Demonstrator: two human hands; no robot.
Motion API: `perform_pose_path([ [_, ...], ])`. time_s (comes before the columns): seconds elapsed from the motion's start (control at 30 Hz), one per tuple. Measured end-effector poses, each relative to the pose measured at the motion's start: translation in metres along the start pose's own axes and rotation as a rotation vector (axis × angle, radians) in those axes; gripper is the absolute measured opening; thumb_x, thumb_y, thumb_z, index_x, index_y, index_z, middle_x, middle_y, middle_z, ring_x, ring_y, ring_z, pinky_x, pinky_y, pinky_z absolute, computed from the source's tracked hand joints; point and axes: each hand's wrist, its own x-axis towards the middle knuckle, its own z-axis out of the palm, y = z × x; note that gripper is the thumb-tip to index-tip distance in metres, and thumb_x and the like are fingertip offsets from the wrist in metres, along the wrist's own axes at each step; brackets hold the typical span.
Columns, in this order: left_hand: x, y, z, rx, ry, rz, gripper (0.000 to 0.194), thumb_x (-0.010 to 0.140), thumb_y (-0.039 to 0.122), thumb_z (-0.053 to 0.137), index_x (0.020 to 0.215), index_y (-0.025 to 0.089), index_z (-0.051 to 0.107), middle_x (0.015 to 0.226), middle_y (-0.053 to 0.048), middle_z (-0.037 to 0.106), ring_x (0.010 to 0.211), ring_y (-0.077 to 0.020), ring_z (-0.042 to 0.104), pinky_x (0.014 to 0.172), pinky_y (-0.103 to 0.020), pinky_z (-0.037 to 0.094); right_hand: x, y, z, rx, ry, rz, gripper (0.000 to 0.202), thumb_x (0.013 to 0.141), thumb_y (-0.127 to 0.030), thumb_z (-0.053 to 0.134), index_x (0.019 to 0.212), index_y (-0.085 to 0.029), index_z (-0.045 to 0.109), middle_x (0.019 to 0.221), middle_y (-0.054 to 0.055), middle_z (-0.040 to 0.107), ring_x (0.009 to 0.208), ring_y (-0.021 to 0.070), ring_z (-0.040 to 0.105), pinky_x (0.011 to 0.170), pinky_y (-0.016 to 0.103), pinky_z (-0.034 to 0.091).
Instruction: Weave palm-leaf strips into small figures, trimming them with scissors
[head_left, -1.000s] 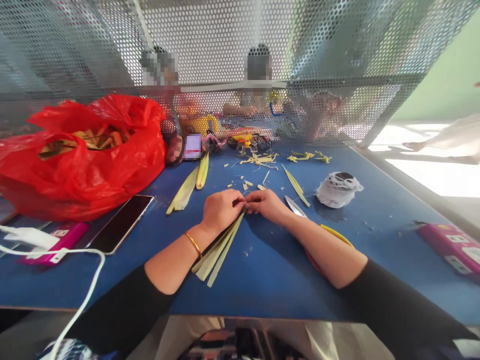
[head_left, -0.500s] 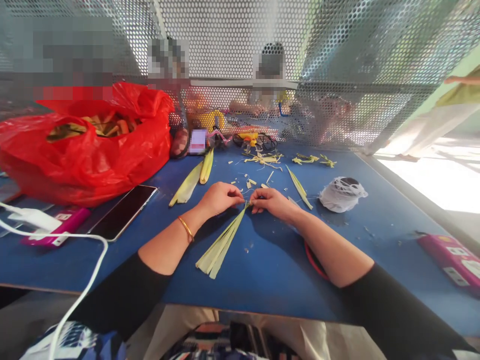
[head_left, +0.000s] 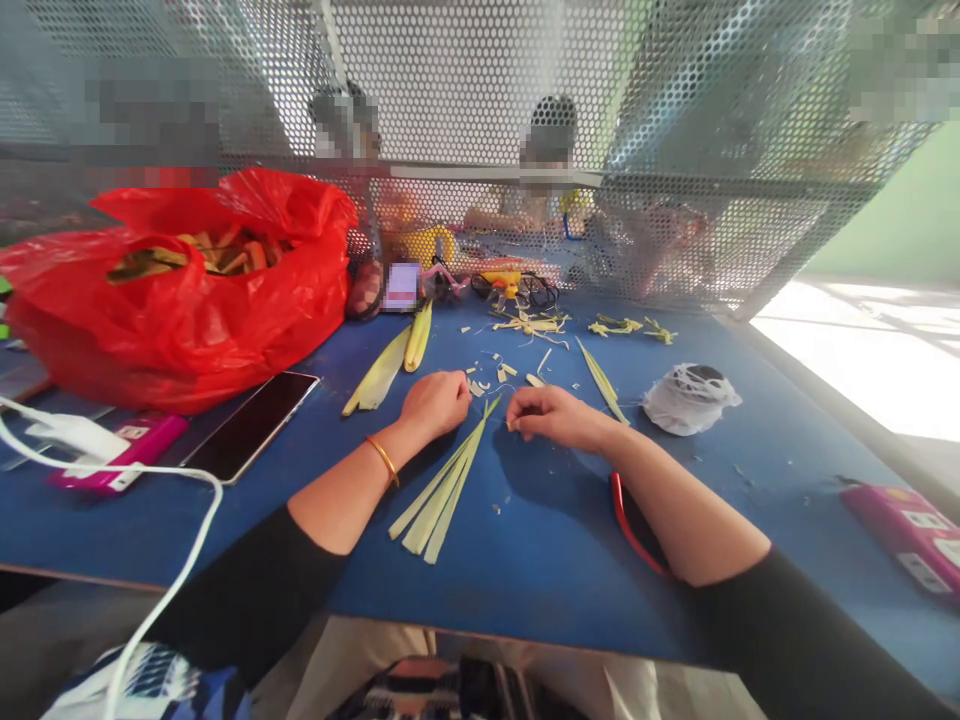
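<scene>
A fanned bundle of pale green leaf strips (head_left: 446, 490) lies on the blue table, its narrow tip pointing up between my hands. Left of that tip, my left hand (head_left: 444, 402) has its fingers curled closed; what they hold, if anything, is hidden. On the right, my right hand (head_left: 544, 415) pinches with thumb and index finger, and something tiny and pale shows at the fingertips, too small to name. Small leaf scraps (head_left: 501, 373) are scattered just beyond the hands. A single narrow leaf (head_left: 600, 380) rests behind my right wrist.
A red plastic bag (head_left: 180, 310) fills the back left, near a dark phone (head_left: 255, 425) and a white cable (head_left: 196, 530). White string wrapped in netting (head_left: 688, 400) stands right. A perforated metal screen (head_left: 465, 120) closes the back; people are behind it.
My hands have moved apart, away from the bundle's tip. The strips have spread slightly and their tip now shows free between the hands. The whole view has shifted a little.
</scene>
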Motion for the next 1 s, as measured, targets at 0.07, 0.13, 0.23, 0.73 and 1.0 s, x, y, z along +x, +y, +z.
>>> perform_pose_path([
  [0.07,-0.002,0.002,0.001,0.005,0.000,0.019,0.023,0.085,0.018,0.046,0.080,0.019,0.068,0.089,-0.009,0.074,0.086,-0.0221,0.067,0.067,-0.028,0.044,0.001,-0.002,0.005,0.056,0.080,-0.122,0.003,0.067,-0.016,0.060,0.065,-0.017,0.062,0.088,0.003,0.066,0.076,0.0140,0.060,0.073,0.029,0.045],
  [0.13,-0.003,0.003,0.003,0.019,0.013,0.015,0.023,0.085,0.016,0.044,0.081,0.019,0.067,0.090,-0.008,0.074,0.087,-0.0210,0.067,0.067,-0.028,0.044,0.002,-0.001,0.011,0.174,0.084,-0.153,0.004,0.068,-0.016,0.058,0.065,-0.017,0.060,0.103,0.006,0.068,0.079,0.0139,0.062,0.076,0.030,0.046],
  [0.23,-0.002,0.003,0.004,-0.047,0.031,-0.012,0.020,0.084,0.016,0.046,0.076,0.020,0.064,0.086,-0.007,0.073,0.083,-0.0196,0.066,0.068,-0.027,0.044,0.006,0.004,0.018,0.313,-0.009,-0.077,0.003,0.069,-0.017,0.058,0.066,-0.018,0.057,0.090,0.005,0.070,0.070,0.0130,0.064,0.067,0.027,0.046],
  [0.73,0.002,0.010,0.015,-0.910,-0.164,-0.118,0.019,0.085,0.013,0.045,0.068,0.020,0.045,0.051,0.007,0.051,0.040,-0.0071,0.045,0.043,-0.020,0.033,0.009,0.011,0.015,0.031,-0.003,-0.044,0.015,0.075,-0.006,0.050,0.072,-0.019,0.054,0.067,-0.002,0.060,0.067,0.0118,0.057,0.067,0.025,0.043],
  [1.0,0.001,0.005,0.013,-0.654,-0.114,0.063,0.019,0.084,0.019,0.043,0.066,0.022,0.045,0.049,0.007,0.052,0.045,-0.0111,0.050,0.054,-0.025,0.039,0.005,0.005,0.012,-0.094,-0.043,-0.045,0.020,0.074,-0.001,0.046,0.071,-0.020,0.051,0.067,-0.003,0.058,0.067,0.0122,0.057,0.068,0.025,0.044],
])
